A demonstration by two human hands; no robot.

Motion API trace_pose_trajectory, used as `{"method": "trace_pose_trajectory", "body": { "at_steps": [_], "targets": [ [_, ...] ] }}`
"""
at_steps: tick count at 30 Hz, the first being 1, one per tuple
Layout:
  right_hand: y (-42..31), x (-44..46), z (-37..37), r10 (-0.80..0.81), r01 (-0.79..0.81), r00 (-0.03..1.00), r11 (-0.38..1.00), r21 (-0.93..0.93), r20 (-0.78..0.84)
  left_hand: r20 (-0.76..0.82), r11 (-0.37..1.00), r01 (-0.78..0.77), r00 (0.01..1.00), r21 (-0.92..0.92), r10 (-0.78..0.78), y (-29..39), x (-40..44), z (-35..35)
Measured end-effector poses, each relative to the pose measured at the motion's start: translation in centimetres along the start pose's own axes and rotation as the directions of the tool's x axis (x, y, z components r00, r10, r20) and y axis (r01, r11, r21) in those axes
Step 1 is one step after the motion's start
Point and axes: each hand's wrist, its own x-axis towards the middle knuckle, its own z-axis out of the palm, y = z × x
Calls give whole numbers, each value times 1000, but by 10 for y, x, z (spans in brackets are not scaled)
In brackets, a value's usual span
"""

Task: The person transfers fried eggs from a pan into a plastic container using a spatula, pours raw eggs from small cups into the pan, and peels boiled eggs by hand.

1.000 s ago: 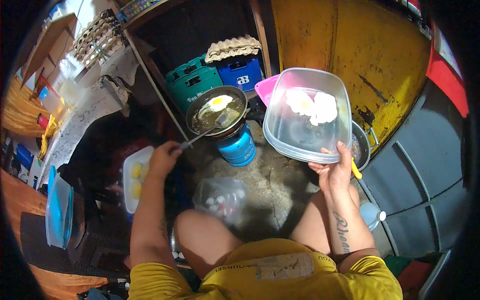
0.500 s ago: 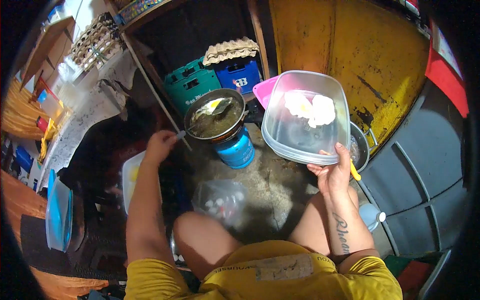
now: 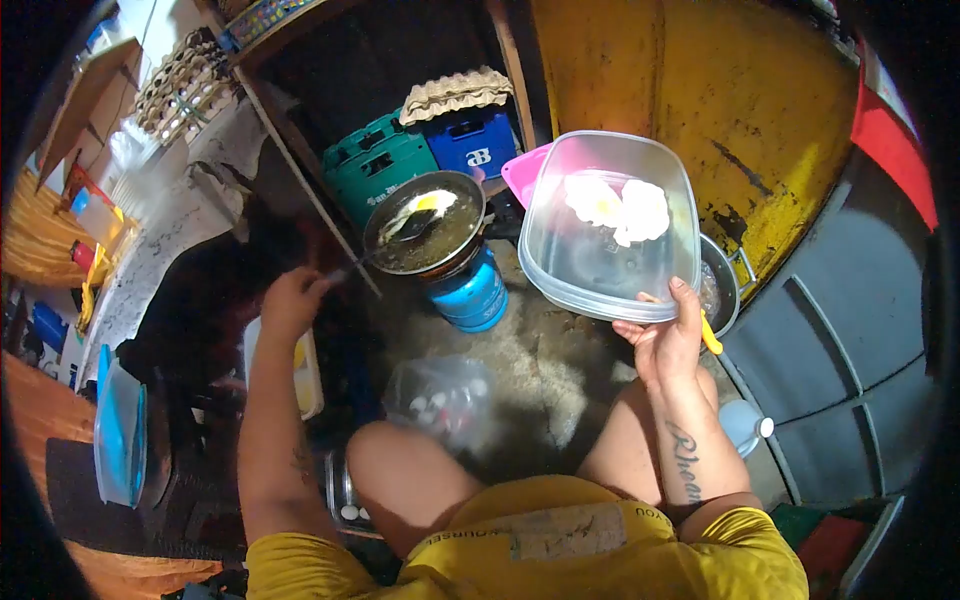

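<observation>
My left hand is closed around the handle of a spatula, whose dark blade lies in the frying pan. A fried egg with a yellow yolk sits in the oil against the blade. The pan rests on a burner on top of a blue gas canister. With my right hand I grip the near edge of a clear plastic container, tilted toward me. Inside it are fried eggs, mostly white. A yellow handle shows beside my right fingers.
Behind the pan stand a green crate and a blue crate topped with egg trays. A metal pot is partly behind the container. A plastic bag of eggs lies on the floor, near a white tub.
My left hand has drawn back to the left, and the spatula blade has shifted left and lower in the pan. My right hand keeps the container in nearly the same place.
</observation>
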Motion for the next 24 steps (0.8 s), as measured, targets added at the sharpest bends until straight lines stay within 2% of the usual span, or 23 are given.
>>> {"method": "trace_pose_trajectory", "body": {
  "at_steps": [1, 3, 6, 9, 12, 18, 24],
  "targets": [
    [-1, -1, 2, 4, -4, 1000, 1000, 2, 1, 0, 1000, 3, 1000, 4, -3, 8, -7, -9],
    [-1, -3, 5, 0, 0, 1000, 1000, -6, -13, -21, 980, 94, 996, 174, -91, 21, -20, -20],
    [0, -3, 3, -4, 4, 1000, 1000, -18, 7, 2, 973, 68, 998, 222, -70, 19, -29, -23],
    [-1, -6, 5, 3, -3, 999, 1000, -18, 33, -41, 973, 14, 999, 229, -4, 13, -32, -10],
    [-1, -10, 8, 3, -3, 1000, 1000, -16, -5, -46, 972, 79, 996, 223, -70, 25, -37, -2],
    [-1, -7, 2, -12, 12, 1000, 1000, 0, 11, -58, 986, 95, 995, 139, -87, 26, -23, 20],
    [-5, -7, 3, -34, 35, 999, 999, 17, -29, -63, 980, 56, 997, 189, -45, 36, 2, 24]
  ]
}}
